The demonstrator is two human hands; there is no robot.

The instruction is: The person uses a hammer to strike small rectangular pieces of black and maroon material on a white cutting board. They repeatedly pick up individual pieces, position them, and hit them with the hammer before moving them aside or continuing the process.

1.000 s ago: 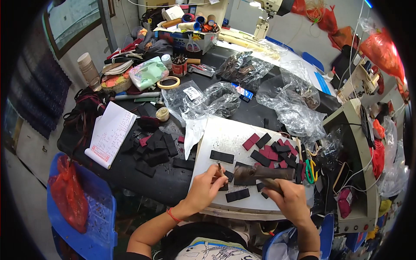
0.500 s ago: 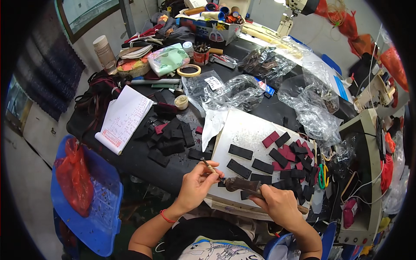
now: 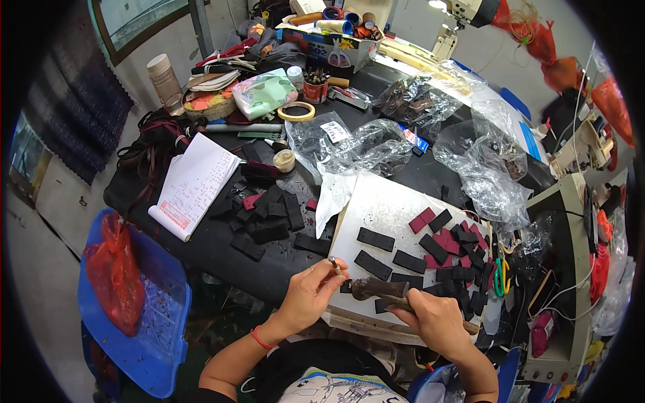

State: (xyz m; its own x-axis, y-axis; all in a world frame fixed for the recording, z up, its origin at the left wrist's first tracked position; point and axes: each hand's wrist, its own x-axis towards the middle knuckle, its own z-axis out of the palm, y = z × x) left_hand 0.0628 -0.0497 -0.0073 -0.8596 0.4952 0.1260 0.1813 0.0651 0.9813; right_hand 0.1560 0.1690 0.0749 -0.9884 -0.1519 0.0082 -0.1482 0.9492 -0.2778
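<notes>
I see the left hand at the near edge of the white board, fingers curled shut. It pinches a thin metal tool between thumb and fingertips; the tool's tip points up and away from the palm. A red band sits on the left wrist.

I see the right hand just beside it, closed in a full grip around the handle of a hammer. The hammer's dark head lies over the board's near edge, pointing toward the left hand and close to its knuckles; the handle end sticks out past the right hand toward the right. I cannot tell whether the head touches the board.

The board lies on the black worktop directly ahead of both hands. Black rectangular strips lie spaced apart on its middle. A heap of black and dark red pieces covers its right part. Green-handled scissors lie at the board's right edge.

Left of the board, a second pile of black pieces rests on the worktop, next to an open notepad. Crumpled clear plastic bags lie beyond the board.
</notes>
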